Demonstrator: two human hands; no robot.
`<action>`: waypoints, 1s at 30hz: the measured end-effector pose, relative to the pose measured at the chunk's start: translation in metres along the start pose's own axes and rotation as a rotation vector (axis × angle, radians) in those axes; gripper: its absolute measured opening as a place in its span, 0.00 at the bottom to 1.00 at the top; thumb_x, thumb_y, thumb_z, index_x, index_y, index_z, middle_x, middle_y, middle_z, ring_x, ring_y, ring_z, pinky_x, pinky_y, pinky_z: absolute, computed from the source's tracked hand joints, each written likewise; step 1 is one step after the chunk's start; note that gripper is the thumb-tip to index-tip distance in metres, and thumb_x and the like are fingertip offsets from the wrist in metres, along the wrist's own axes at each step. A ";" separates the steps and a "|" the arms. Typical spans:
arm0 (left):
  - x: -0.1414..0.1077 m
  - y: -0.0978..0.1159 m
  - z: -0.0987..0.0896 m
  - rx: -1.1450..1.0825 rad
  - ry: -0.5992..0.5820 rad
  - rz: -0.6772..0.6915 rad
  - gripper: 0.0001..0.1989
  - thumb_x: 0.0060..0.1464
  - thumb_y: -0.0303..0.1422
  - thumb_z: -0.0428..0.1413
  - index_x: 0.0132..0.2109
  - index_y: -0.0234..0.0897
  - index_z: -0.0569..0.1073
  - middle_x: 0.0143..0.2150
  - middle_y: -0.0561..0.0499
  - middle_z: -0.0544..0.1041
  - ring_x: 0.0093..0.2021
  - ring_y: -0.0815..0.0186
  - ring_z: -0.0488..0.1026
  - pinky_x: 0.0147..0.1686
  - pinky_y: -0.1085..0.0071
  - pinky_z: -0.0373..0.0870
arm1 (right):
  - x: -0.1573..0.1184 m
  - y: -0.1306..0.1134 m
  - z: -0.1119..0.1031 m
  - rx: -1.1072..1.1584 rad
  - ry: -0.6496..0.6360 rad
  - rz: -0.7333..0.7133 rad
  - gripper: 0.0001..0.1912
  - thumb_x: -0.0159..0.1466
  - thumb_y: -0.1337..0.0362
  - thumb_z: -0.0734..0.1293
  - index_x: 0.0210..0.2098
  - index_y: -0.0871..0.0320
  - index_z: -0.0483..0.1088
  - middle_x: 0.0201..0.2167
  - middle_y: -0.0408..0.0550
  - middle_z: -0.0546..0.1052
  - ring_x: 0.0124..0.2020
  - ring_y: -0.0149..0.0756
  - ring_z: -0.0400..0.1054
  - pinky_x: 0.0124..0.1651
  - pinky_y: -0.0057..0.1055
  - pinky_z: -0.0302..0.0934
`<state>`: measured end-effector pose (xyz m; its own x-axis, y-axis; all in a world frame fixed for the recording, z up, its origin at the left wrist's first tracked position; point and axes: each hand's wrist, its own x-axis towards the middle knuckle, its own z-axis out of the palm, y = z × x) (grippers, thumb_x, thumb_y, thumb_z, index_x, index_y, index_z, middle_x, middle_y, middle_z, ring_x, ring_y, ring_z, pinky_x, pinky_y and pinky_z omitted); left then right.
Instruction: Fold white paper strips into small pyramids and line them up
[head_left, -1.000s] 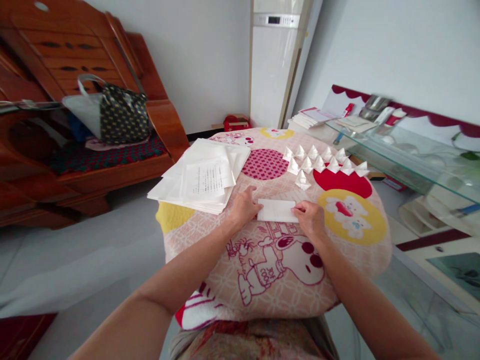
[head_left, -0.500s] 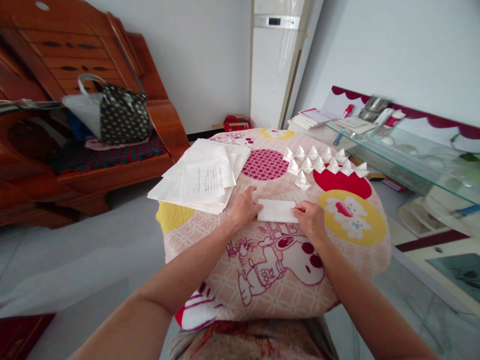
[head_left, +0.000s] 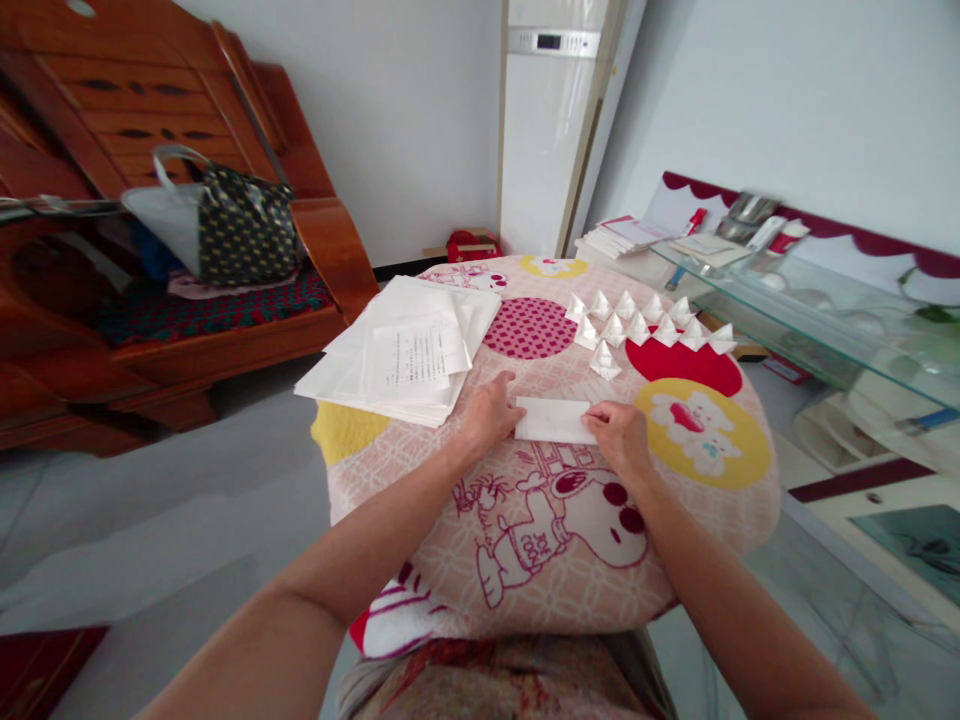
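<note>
A folded white paper strip [head_left: 553, 419] lies flat on the patterned tablecloth [head_left: 570, 600] between my hands. My left hand [head_left: 491, 412] rests at the strip's left end, thumb touching its edge and index finger stretched out apart from it. At the right end, my right hand [head_left: 619, 432] pinches the strip between thumb and fingers. Beyond it stand several small folded white paper shapes [head_left: 604, 361] in rows. To the left lies a stack of white paper sheets [head_left: 405, 360], the top one printed.
On the right is a glass shelf [head_left: 825, 320] with papers [head_left: 619, 238] and small items. A wooden bench [head_left: 315, 250] with a dark patterned bag [head_left: 247, 228] stands at the left. A tall white appliance [head_left: 544, 140] is behind the table.
</note>
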<state>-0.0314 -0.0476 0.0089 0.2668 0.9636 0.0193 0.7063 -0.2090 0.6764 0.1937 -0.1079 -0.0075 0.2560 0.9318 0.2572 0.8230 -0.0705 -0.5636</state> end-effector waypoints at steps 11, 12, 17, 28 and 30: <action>-0.001 0.002 0.001 0.169 -0.006 0.128 0.25 0.56 0.24 0.59 0.61 0.34 0.72 0.42 0.45 0.80 0.47 0.57 0.77 0.53 0.63 0.71 | 0.001 -0.004 -0.004 -0.020 -0.058 -0.012 0.11 0.58 0.64 0.67 0.27 0.57 0.82 0.26 0.50 0.82 0.29 0.38 0.73 0.33 0.31 0.58; 0.000 0.001 0.002 0.171 0.008 0.176 0.25 0.55 0.23 0.59 0.60 0.35 0.72 0.45 0.44 0.79 0.50 0.56 0.76 0.55 0.62 0.71 | 0.001 -0.004 -0.003 -0.022 -0.058 -0.015 0.11 0.58 0.64 0.67 0.27 0.57 0.82 0.26 0.50 0.82 0.29 0.38 0.73 0.33 0.31 0.58; 0.011 -0.006 0.007 0.085 -0.042 0.468 0.22 0.52 0.16 0.53 0.51 0.36 0.76 0.52 0.44 0.76 0.53 0.60 0.74 0.56 0.64 0.72 | 0.001 -0.004 -0.002 -0.049 -0.034 -0.021 0.12 0.59 0.64 0.66 0.27 0.58 0.82 0.27 0.50 0.82 0.29 0.38 0.73 0.33 0.31 0.58; 0.004 -0.004 0.001 0.239 -0.199 0.715 0.18 0.68 0.29 0.51 0.59 0.42 0.77 0.62 0.47 0.77 0.61 0.58 0.75 0.61 0.60 0.71 | 0.001 -0.007 -0.004 -0.120 -0.080 -0.012 0.11 0.61 0.66 0.67 0.31 0.60 0.83 0.29 0.52 0.83 0.30 0.37 0.73 0.33 0.30 0.57; -0.001 0.001 -0.003 0.301 -0.256 0.728 0.18 0.70 0.34 0.50 0.62 0.45 0.75 0.65 0.49 0.75 0.63 0.58 0.73 0.62 0.60 0.69 | 0.001 -0.008 -0.004 -0.124 -0.077 -0.015 0.11 0.61 0.65 0.67 0.32 0.60 0.83 0.30 0.53 0.83 0.30 0.37 0.73 0.32 0.30 0.56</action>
<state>-0.0326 -0.0482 0.0117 0.8407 0.5096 0.1831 0.4347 -0.8367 0.3330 0.1895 -0.1082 0.0000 0.2072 0.9573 0.2016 0.8841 -0.0950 -0.4576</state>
